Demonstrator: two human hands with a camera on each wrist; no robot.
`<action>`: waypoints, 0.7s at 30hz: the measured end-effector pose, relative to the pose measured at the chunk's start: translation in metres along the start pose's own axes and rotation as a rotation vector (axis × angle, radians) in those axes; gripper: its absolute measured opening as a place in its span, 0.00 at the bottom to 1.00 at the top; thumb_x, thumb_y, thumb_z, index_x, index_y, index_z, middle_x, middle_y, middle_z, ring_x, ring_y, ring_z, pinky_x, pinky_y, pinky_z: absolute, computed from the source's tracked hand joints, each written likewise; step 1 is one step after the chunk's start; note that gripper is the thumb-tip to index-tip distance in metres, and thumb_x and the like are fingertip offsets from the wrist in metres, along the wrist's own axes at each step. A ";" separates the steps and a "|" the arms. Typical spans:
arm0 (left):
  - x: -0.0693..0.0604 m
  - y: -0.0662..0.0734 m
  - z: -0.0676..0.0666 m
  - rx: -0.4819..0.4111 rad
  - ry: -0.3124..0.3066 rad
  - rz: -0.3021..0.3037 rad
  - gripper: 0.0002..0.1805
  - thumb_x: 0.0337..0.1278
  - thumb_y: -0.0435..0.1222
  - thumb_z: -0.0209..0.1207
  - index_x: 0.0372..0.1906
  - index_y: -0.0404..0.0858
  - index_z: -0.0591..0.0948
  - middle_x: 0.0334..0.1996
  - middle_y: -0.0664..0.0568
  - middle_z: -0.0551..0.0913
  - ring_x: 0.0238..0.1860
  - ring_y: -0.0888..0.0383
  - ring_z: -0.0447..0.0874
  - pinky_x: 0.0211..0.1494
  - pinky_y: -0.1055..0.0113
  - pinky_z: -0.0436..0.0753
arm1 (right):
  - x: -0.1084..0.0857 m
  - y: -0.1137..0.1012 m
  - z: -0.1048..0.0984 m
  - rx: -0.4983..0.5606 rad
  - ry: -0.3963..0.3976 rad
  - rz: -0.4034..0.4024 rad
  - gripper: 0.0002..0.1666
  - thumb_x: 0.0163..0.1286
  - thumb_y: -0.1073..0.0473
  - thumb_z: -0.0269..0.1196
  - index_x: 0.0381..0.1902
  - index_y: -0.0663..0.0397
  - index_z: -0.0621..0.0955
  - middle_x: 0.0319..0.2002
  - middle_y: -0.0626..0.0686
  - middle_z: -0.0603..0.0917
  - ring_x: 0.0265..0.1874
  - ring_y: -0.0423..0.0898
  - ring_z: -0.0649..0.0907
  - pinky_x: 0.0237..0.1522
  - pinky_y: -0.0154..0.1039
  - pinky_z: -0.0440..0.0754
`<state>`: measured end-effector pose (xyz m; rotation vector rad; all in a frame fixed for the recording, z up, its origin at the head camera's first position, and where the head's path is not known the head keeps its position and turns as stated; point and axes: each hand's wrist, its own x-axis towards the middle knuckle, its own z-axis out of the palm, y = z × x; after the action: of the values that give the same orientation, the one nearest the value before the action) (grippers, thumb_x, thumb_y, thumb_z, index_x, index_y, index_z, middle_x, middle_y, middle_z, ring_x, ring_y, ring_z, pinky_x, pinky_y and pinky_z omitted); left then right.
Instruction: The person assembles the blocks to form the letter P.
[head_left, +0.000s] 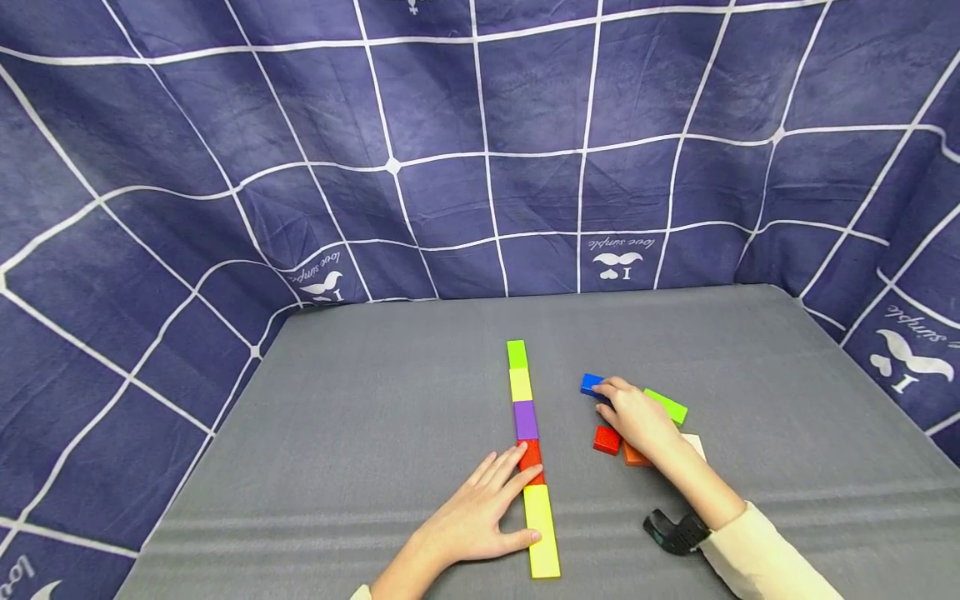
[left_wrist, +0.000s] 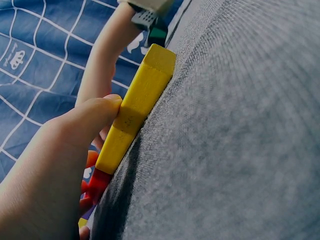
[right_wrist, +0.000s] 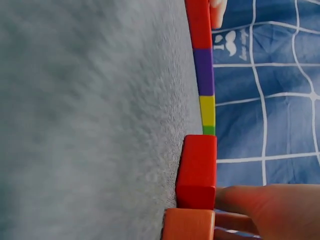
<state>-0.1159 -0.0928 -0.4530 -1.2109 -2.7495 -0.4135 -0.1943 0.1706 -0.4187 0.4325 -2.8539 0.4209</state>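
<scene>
A straight row of blocks lies on the grey cloth: a lime green block (head_left: 517, 354), a pale yellow block (head_left: 521, 385), a purple block (head_left: 527, 420), a red block (head_left: 531, 463) and a long yellow block (head_left: 543, 533). My left hand (head_left: 476, 512) lies spread along it, fingertips touching the red block and thumb against the long yellow one (left_wrist: 135, 110). To the right, my right hand (head_left: 637, 417) has its fingertips at a blue block (head_left: 590, 383). The hand covers part of that block, so whether it is pinched does not show.
Around my right forearm lie a small red block (head_left: 607, 440), an orange block (head_left: 635, 455), a lime green block (head_left: 666, 407) and a whitish block (head_left: 695, 445). A blue curtain with white lines (head_left: 540, 192) hangs behind the grey surface (head_left: 360, 417).
</scene>
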 end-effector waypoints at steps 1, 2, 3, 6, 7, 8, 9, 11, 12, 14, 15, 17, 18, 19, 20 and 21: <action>0.000 0.000 0.000 0.000 -0.002 -0.001 0.38 0.51 0.60 0.50 0.66 0.49 0.61 0.69 0.49 0.57 0.70 0.57 0.55 0.71 0.59 0.60 | 0.004 0.000 0.001 0.009 -0.005 -0.009 0.17 0.58 0.61 0.63 0.45 0.61 0.81 0.44 0.58 0.81 0.42 0.55 0.82 0.41 0.51 0.81; 0.000 0.000 0.000 0.000 -0.004 -0.002 0.38 0.51 0.61 0.50 0.66 0.49 0.61 0.69 0.49 0.57 0.70 0.57 0.55 0.71 0.59 0.60 | 0.008 0.000 0.003 0.016 -0.009 -0.016 0.17 0.58 0.61 0.62 0.45 0.61 0.80 0.45 0.58 0.81 0.44 0.55 0.81 0.43 0.51 0.80; 0.000 0.000 0.000 0.001 -0.005 -0.002 0.38 0.51 0.61 0.50 0.66 0.49 0.61 0.69 0.49 0.57 0.70 0.57 0.55 0.71 0.59 0.60 | 0.011 0.000 0.004 0.018 -0.014 -0.022 0.17 0.58 0.61 0.62 0.46 0.61 0.80 0.46 0.59 0.81 0.45 0.55 0.81 0.45 0.52 0.80; 0.000 0.000 0.000 0.002 -0.005 0.000 0.38 0.51 0.61 0.50 0.66 0.49 0.61 0.69 0.49 0.56 0.70 0.57 0.55 0.71 0.59 0.59 | 0.023 0.000 0.008 0.018 -0.032 -0.042 0.18 0.59 0.61 0.62 0.47 0.61 0.79 0.48 0.60 0.80 0.48 0.56 0.80 0.48 0.52 0.79; 0.000 -0.001 0.000 0.002 -0.005 0.001 0.38 0.51 0.61 0.50 0.66 0.49 0.61 0.69 0.49 0.56 0.70 0.57 0.54 0.71 0.59 0.59 | 0.027 -0.001 0.009 0.023 -0.040 -0.049 0.18 0.59 0.61 0.61 0.48 0.62 0.79 0.49 0.60 0.80 0.48 0.56 0.79 0.49 0.52 0.78; 0.000 -0.001 0.000 0.001 -0.004 0.001 0.38 0.52 0.61 0.50 0.66 0.49 0.61 0.69 0.49 0.56 0.70 0.57 0.54 0.71 0.59 0.59 | 0.031 -0.001 0.011 0.029 -0.049 -0.054 0.18 0.60 0.61 0.61 0.48 0.62 0.79 0.49 0.61 0.79 0.49 0.56 0.79 0.50 0.52 0.78; 0.000 -0.001 0.000 0.000 -0.003 0.001 0.38 0.52 0.61 0.50 0.66 0.49 0.61 0.69 0.49 0.56 0.70 0.57 0.54 0.71 0.59 0.59 | 0.035 -0.001 0.013 0.036 -0.059 -0.057 0.19 0.60 0.61 0.61 0.49 0.62 0.78 0.50 0.61 0.79 0.50 0.56 0.79 0.51 0.52 0.77; 0.000 -0.001 0.000 -0.002 -0.004 0.000 0.38 0.52 0.61 0.49 0.66 0.49 0.61 0.70 0.49 0.56 0.70 0.57 0.54 0.71 0.59 0.59 | 0.043 -0.002 0.016 0.062 -0.075 -0.066 0.19 0.61 0.61 0.60 0.50 0.62 0.78 0.51 0.62 0.78 0.51 0.56 0.78 0.53 0.52 0.76; 0.000 -0.001 0.000 0.000 -0.003 0.000 0.37 0.52 0.61 0.50 0.66 0.49 0.61 0.70 0.49 0.56 0.70 0.57 0.54 0.71 0.59 0.59 | 0.046 -0.002 0.018 0.075 -0.083 -0.070 0.19 0.61 0.61 0.59 0.50 0.63 0.77 0.51 0.62 0.78 0.52 0.56 0.78 0.54 0.52 0.76; 0.000 -0.001 0.000 0.007 -0.001 0.001 0.37 0.52 0.61 0.50 0.66 0.49 0.61 0.70 0.49 0.56 0.70 0.57 0.55 0.71 0.59 0.59 | 0.053 -0.003 0.021 0.098 -0.088 -0.088 0.20 0.61 0.60 0.59 0.51 0.63 0.77 0.52 0.62 0.78 0.53 0.57 0.77 0.56 0.52 0.74; 0.000 -0.001 0.000 0.010 0.001 0.002 0.37 0.51 0.61 0.50 0.66 0.49 0.61 0.70 0.49 0.56 0.70 0.57 0.55 0.71 0.59 0.59 | 0.056 -0.003 0.023 0.110 -0.088 -0.097 0.21 0.61 0.60 0.59 0.51 0.63 0.77 0.53 0.62 0.77 0.54 0.57 0.76 0.57 0.52 0.73; 0.000 -0.001 0.001 0.015 0.001 0.001 0.38 0.51 0.61 0.50 0.66 0.49 0.61 0.70 0.50 0.55 0.70 0.58 0.55 0.71 0.59 0.59 | 0.062 -0.002 0.028 0.134 -0.093 -0.110 0.22 0.62 0.59 0.59 0.53 0.62 0.76 0.54 0.62 0.76 0.56 0.58 0.75 0.58 0.53 0.71; 0.000 -0.001 0.001 0.016 0.000 0.001 0.37 0.51 0.61 0.50 0.66 0.49 0.61 0.70 0.50 0.55 0.70 0.58 0.55 0.71 0.59 0.59 | 0.065 -0.001 0.031 0.146 -0.095 -0.116 0.22 0.62 0.59 0.58 0.54 0.61 0.75 0.55 0.61 0.75 0.57 0.58 0.73 0.59 0.53 0.70; 0.000 -0.001 0.001 0.016 -0.002 0.000 0.37 0.52 0.61 0.49 0.66 0.50 0.61 0.70 0.50 0.55 0.70 0.58 0.54 0.71 0.59 0.59 | 0.067 0.000 0.033 0.154 -0.095 -0.121 0.23 0.62 0.58 0.58 0.55 0.60 0.75 0.56 0.61 0.75 0.58 0.58 0.72 0.60 0.54 0.69; 0.000 -0.001 0.001 0.017 -0.003 0.000 0.37 0.52 0.61 0.49 0.66 0.50 0.61 0.70 0.50 0.55 0.70 0.58 0.54 0.71 0.59 0.58 | 0.069 0.001 0.036 0.163 -0.096 -0.122 0.24 0.62 0.58 0.58 0.56 0.59 0.74 0.57 0.60 0.74 0.59 0.58 0.71 0.61 0.54 0.68; 0.000 -0.001 0.001 0.017 -0.004 0.001 0.37 0.52 0.61 0.49 0.66 0.50 0.61 0.70 0.50 0.55 0.70 0.58 0.54 0.71 0.59 0.59 | 0.070 0.002 0.038 0.172 -0.100 -0.120 0.25 0.62 0.57 0.58 0.57 0.58 0.74 0.59 0.59 0.73 0.60 0.58 0.70 0.61 0.55 0.68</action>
<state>-0.1171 -0.0932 -0.4544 -1.2106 -2.7499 -0.3864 -0.2670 0.1426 -0.4363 0.6701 -2.8787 0.6420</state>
